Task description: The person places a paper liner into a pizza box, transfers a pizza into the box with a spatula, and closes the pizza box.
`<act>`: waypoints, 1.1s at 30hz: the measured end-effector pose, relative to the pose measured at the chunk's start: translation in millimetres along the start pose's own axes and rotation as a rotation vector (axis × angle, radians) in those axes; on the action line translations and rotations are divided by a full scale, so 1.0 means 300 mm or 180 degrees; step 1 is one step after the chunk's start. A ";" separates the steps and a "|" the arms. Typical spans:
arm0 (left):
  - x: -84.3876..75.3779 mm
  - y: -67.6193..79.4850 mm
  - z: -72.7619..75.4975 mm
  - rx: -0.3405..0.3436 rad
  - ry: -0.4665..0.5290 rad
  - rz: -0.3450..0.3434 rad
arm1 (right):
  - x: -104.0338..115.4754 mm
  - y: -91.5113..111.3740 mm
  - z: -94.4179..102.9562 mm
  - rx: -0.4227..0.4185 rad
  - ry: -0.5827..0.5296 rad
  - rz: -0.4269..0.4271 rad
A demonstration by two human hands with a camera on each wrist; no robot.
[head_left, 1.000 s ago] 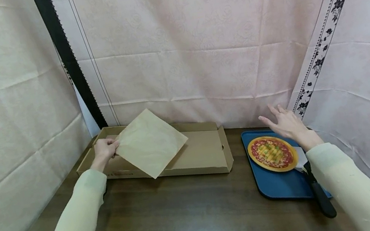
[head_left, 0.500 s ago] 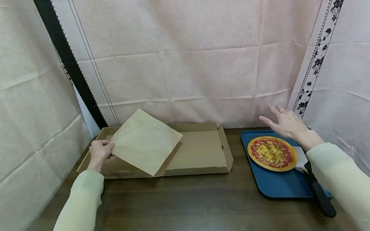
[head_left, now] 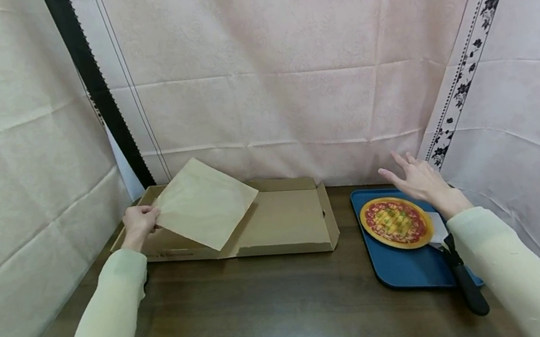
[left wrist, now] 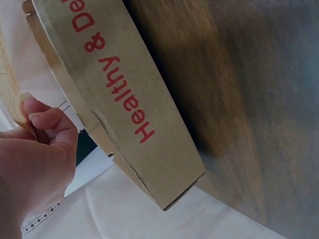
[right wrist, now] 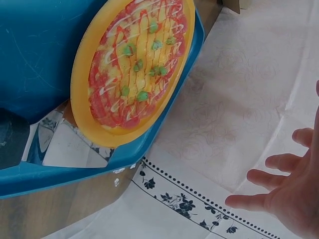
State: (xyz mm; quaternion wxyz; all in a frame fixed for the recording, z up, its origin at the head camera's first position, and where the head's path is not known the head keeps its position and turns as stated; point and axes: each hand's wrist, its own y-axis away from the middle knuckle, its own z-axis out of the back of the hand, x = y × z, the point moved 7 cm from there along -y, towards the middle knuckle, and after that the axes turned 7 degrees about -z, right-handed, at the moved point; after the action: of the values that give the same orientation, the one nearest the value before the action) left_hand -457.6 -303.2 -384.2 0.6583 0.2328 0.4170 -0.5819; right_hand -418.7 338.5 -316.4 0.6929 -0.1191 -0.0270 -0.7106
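Observation:
My left hand pinches one corner of a square sheet of tan paper, held tilted over the open cardboard box. In the left wrist view, curled fingers grip the paper's edge beside the box wall with red lettering. The right hand hovers with spread fingers, holding nothing, above the far right side of a blue tray. On that tray lies a pizza. A spatula's metal blade reaches to the pizza's edge, and its black handle sticks out past the tray's front.
A brown wooden table lies under everything. Pale cloth hangs behind the box and tray, with more cloth along both sides. The box stands against the back, left of the tray.
My left hand has shifted left with the paper, which has slid leftward over the box. The right hand, tray, pizza and spatula stay practically where they were.

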 end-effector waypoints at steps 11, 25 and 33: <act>0.035 0.002 0.033 -0.0143 0.0057 0.0194 | 0.003 -0.006 0.002 0.0024 -0.0030 0.0015; 0.051 0.020 0.069 -0.0364 0.0103 0.0240 | 0.001 -0.013 -0.004 0.0023 -0.0011 -0.0011; 0.067 0.032 0.088 -0.0416 0.0216 0.0307 | -0.001 -0.010 -0.005 0.0020 -0.0027 0.0017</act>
State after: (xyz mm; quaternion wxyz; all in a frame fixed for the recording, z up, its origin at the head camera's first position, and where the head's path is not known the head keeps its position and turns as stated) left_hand -441.6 -333.6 -387.9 0.6848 0.2287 0.4645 -0.5128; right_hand -421.8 338.7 -317.6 0.6950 -0.1200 -0.0318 -0.7082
